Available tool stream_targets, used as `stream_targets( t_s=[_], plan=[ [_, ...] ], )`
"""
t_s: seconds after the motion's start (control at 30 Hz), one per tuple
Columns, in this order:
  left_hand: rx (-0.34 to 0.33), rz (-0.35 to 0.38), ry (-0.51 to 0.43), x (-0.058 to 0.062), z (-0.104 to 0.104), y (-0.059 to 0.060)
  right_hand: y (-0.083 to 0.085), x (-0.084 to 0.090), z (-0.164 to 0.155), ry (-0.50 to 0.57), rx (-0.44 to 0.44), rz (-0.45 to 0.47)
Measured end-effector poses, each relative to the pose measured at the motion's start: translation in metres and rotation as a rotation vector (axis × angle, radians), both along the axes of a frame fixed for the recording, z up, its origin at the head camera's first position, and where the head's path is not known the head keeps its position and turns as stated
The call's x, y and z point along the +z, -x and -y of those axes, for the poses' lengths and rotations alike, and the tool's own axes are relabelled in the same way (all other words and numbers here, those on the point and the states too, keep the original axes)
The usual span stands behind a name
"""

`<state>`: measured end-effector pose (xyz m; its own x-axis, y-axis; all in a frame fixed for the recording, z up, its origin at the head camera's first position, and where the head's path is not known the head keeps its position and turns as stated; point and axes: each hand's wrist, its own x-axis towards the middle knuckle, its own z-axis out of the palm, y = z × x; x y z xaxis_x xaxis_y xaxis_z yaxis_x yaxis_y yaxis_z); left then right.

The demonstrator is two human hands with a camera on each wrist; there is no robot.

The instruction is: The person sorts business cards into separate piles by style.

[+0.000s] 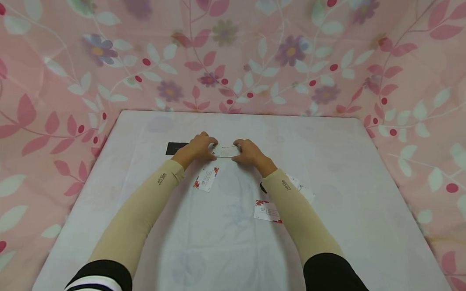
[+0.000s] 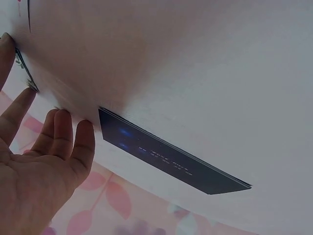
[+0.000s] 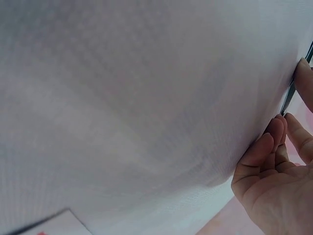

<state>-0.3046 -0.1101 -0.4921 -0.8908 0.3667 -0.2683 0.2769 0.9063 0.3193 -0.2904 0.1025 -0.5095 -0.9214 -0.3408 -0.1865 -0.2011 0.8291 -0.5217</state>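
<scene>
White card (image 1: pixel 225 151): flat on the table (image 1: pixel 226 268), toward the far side, between both hands. I cannot tell if it is one card or a small pile.
Near right: a card with red corners (image 1: pixel 267 211) lies flat, partly hidden by the right sleeve (image 1: pixel 304 217).
Behind that sleeve: bits of pale cards (image 1: pixel 306 193) peek out on its right, and a small black thing (image 1: pixel 263 188) on its left, too hidden to name.
Near left: a red-trimmed card (image 1: pixel 206 179) lies at a slant, on the near side of the left hand (image 1: pixel 197 149).
Left hand: it pinches the white card's left end, thumb at the near corner, pointer finger at the far corner.
Right hand (image 1: pixel 252 155): it pinches the right end the same way.
Black card (image 1: pixel 173 148): flat, just left of the left hand.
Step in hand: I think the hands are making the white card neat and straight.
Good way: push softly and the same from both ends, so it does not bend or slip. Mind the left little finger, or it may bump the black card.
Far: a pink flowery cloth (image 1: pixel 238 53) hangs past the table's far edge.
</scene>
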Motion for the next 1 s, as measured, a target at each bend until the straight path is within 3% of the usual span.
stream_targets(
  t_s=[1.0],
  plan=[
    [0.032,0.047,-0.025,0.0029,-0.0009,-0.0001,-0.0010,0.0039,0.0023,0.005,-0.033,0.032]
  ],
)
